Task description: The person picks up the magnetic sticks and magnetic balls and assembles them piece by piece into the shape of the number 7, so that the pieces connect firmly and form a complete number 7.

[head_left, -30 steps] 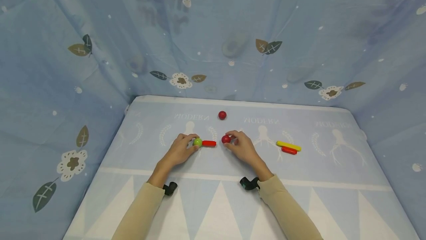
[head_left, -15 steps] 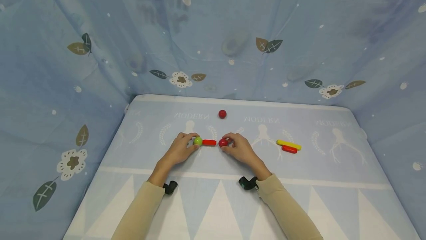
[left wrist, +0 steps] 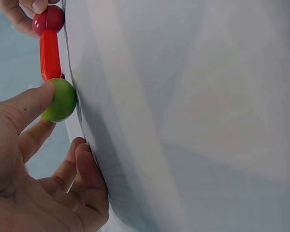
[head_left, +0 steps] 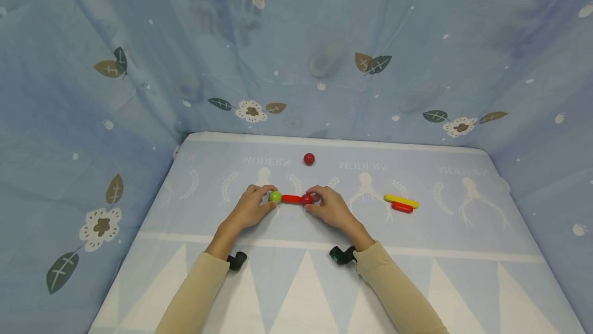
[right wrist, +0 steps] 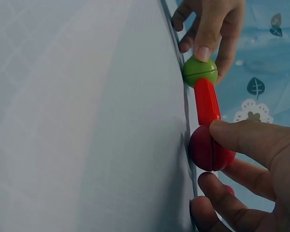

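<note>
Together, the left hand (head_left: 247,209) pinches a smooth green ball (head_left: 275,197) and the right hand (head_left: 331,207) a glossy red ball (head_left: 306,199), touching either end of a faceted red stick (head_left: 291,199) on the table (head_left: 296,230), the green ball's seam visible from the right wrist, not the head, another ball (head_left: 309,159) lying beyond.

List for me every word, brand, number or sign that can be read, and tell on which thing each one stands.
"MODERN": on the tablecloth, printed inverted, three times; the rightmost is faint.
Dark marks on the curtain: too blurred to read, if they are writing.
Balls and sticks: no lettering visible.
</note>
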